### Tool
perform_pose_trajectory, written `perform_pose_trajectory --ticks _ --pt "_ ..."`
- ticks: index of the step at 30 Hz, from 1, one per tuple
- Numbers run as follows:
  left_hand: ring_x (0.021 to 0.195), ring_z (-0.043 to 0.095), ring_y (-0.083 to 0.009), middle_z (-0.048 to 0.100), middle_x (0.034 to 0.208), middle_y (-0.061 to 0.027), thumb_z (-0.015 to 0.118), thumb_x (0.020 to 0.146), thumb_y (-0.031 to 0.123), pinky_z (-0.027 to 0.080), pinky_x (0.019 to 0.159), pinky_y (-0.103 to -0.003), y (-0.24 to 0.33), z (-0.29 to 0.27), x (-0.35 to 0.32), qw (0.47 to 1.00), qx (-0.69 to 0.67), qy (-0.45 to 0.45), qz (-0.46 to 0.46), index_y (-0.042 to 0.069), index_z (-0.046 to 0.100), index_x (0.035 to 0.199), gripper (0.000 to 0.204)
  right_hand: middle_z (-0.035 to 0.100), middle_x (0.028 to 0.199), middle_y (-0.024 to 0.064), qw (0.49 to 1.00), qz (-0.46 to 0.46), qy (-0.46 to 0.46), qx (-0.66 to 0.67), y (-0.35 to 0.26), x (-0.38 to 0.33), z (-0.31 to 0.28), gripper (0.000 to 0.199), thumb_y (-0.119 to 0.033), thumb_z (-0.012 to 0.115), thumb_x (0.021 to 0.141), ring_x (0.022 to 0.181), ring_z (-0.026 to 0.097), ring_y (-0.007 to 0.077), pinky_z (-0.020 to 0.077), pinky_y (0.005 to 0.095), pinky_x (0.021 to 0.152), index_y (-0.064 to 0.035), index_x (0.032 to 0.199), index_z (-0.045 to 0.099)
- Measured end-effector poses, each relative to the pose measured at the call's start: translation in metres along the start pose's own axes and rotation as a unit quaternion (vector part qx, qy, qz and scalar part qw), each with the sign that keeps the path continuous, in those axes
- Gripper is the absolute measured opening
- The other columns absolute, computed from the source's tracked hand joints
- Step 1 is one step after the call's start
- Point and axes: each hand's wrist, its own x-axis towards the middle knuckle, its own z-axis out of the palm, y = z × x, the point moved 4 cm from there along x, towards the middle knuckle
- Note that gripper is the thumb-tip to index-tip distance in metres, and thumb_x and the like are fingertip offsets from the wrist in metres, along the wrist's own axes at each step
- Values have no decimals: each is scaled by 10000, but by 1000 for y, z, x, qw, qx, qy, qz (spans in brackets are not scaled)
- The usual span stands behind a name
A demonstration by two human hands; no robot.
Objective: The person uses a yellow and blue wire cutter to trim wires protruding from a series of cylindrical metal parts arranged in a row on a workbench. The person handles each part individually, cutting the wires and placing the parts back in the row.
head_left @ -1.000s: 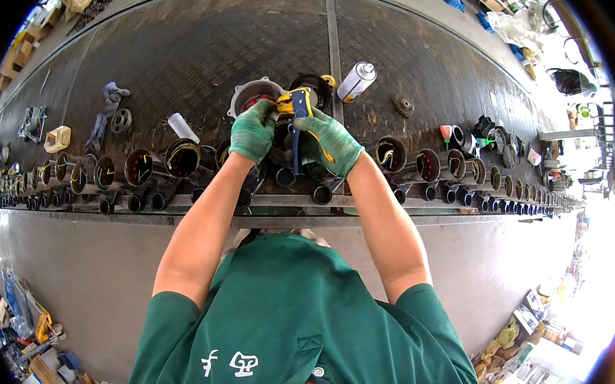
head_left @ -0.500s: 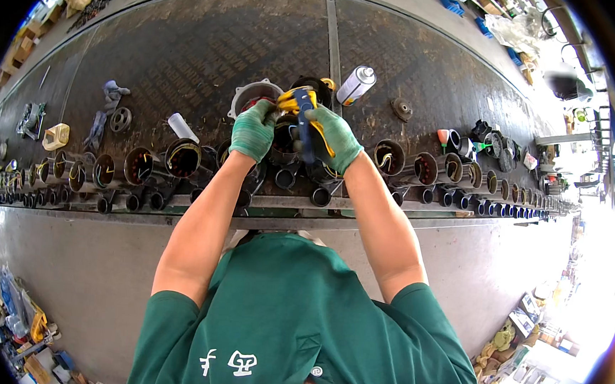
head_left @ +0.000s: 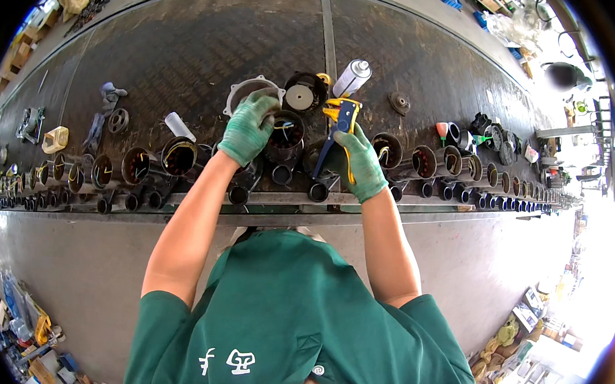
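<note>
My right hand (head_left: 361, 164), in a green glove, is closed round a wire stripper (head_left: 342, 128) with a dark blue body and yellow jaws and grip. The tool points away from me, with nothing visible between its jaws. My gloved left hand (head_left: 249, 127) hovers at the near side of a grey metal flange ring (head_left: 231, 99). Its fingers are curled, and what they hold, if anything, is hidden. Between my hands stands a dark cylindrical housing (head_left: 285, 147) with yellow and pale wires at its mouth. Behind it sits a black round housing with a pale disc (head_left: 300, 97).
A long row of similar dark housings (head_left: 179, 156) with wires lines the near edge of the bench (head_left: 182, 48). A spray can (head_left: 352, 79) stands behind the wire stripper. A white bottle (head_left: 180, 127) lies left of my hands, and a round metal part (head_left: 399, 103) lies at the right.
My hands have moved apart. The right hand has drawn right and nearer with the wire stripper, away from the wires, while the left has stayed by the flange ring.
</note>
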Motion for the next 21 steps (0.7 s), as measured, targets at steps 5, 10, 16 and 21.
perform_pose_trajectory --ticks 5,10,16,21 --pt "1561 326 -427 458 1658 -100 708 879 182 259 1260 -585 32 -7 6 937 272 -201 86 142 824 975 156 679 1087 99 1000 8 3 28 -8 -43 -10 513 -135 635 984 929 725 258 657 491 816 -65 1473 499" --pt "1619 180 -432 209 1777 -67 640 983 343 147 1272 -664 29 17 17 891 330 -310 -43 174 843 1079 281 648 996 81 998 16 14 59 -4 -61 -11 427 -103 606 969 845 721 257 651 461 731 -94 1385 515" --pt "1608 201 -398 357 1691 -115 679 990 368 239 1249 -644 27 46 17 899 300 -266 -177 100 650 1431 516 669 966 140 995 28 30 95 4 -77 -21 470 -103 612 967 775 738 332 665 487 692 -104 1418 483" --pt "1226 624 -276 725 1279 -139 755 963 245 482 1066 -404 -26 60 11 952 85 -189 -225 21 473 1550 689 693 987 145 993 50 47 100 15 -83 -32 462 -99 628 964 800 753 338 672 488 703 -120 1405 492"
